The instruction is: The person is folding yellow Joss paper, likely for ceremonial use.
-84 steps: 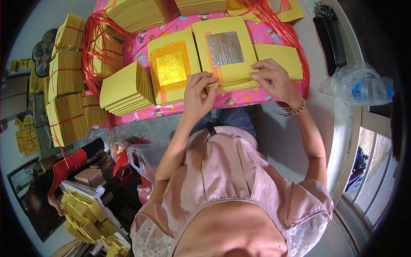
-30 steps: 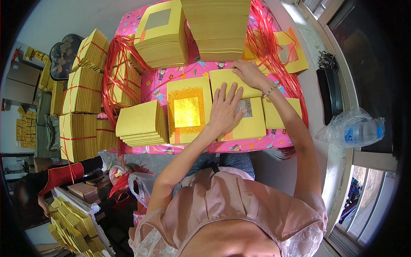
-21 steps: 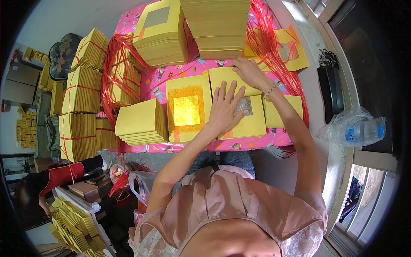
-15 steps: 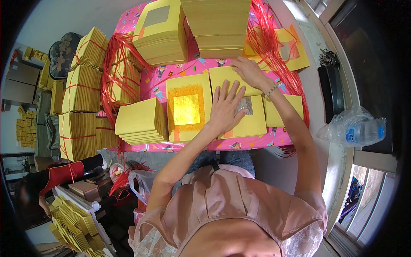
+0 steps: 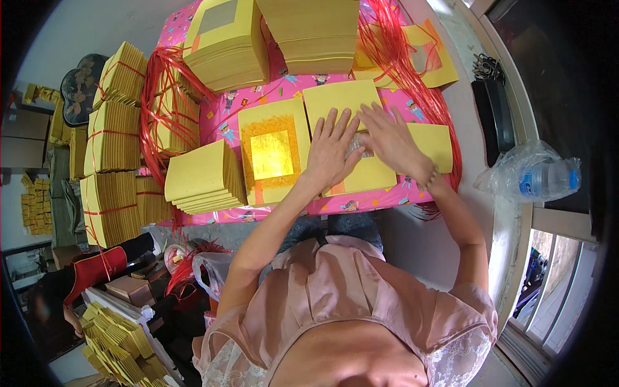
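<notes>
My left hand (image 5: 330,153) lies flat on a sheet of yellow paper (image 5: 340,100), fingers stretched out. Beside it my right hand (image 5: 394,145), with a bead bracelet at the wrist, rests on the same paper, its fingers extended and slightly apart. A silvery patch on the paper shows partly between the hands. To the left is another yellow sheet (image 5: 250,111) bearing a shiny gold square (image 5: 271,155) with an orange border. Left of that sits a stack of folded yellow paper (image 5: 201,174). More folded yellow paper (image 5: 432,147) lies right of my right hand.
A pink patterned cloth (image 5: 219,119) covers the table. Tall yellow paper stacks (image 5: 229,64) stand at the far side. Red strings (image 5: 393,48) hang at the right, and red-tied bundles (image 5: 113,138) line the left. A plastic bottle (image 5: 548,180) lies on the right ledge. A person (image 5: 97,271) works lower left.
My right hand has come from the sheet's far edge toward me, down onto the folded paper. My left hand stays flat on it. The whole view has shifted slightly.
</notes>
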`<move>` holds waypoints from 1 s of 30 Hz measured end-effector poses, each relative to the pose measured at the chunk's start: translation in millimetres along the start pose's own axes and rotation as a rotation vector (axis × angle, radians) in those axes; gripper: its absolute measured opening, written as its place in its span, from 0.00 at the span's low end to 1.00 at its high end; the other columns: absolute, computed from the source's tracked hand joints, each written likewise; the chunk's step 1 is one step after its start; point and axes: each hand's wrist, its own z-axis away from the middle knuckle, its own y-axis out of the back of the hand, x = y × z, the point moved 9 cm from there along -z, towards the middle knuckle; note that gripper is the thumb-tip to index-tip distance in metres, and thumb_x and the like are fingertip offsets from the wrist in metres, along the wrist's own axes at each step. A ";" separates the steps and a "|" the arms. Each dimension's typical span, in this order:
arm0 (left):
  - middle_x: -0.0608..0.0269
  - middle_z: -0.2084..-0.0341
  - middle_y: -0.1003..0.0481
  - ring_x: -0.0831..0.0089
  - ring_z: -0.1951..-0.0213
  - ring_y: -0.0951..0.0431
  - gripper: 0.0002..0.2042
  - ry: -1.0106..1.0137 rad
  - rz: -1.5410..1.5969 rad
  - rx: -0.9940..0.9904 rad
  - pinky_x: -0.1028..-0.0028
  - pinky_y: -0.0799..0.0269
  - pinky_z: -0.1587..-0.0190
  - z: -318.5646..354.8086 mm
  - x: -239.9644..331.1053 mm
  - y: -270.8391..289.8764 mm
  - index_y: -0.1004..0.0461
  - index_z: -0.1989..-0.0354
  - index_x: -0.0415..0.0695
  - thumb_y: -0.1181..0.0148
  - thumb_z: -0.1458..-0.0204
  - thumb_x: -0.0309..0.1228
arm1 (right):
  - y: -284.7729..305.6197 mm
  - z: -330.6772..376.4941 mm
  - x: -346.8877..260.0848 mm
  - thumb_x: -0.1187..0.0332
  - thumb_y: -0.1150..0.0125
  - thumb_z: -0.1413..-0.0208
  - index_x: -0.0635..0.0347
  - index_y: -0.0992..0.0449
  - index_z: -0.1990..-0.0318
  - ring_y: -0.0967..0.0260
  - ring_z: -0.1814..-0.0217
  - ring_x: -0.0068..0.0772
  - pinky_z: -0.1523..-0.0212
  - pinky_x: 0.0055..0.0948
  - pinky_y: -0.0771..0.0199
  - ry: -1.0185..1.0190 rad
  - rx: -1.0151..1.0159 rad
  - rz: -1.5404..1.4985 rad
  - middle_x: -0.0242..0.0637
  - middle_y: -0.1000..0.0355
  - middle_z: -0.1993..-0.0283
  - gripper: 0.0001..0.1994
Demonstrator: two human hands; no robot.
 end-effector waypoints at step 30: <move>0.46 0.35 0.39 0.47 0.35 0.40 0.30 -0.038 -0.076 0.020 0.53 0.44 0.36 -4.1 -14.3 20.0 0.39 0.33 0.44 0.46 0.40 0.46 | -3.3 3.5 15.0 0.59 0.39 0.41 0.56 0.27 0.42 0.36 0.35 0.39 0.33 0.48 0.44 0.016 0.142 -0.047 0.40 0.30 0.40 0.21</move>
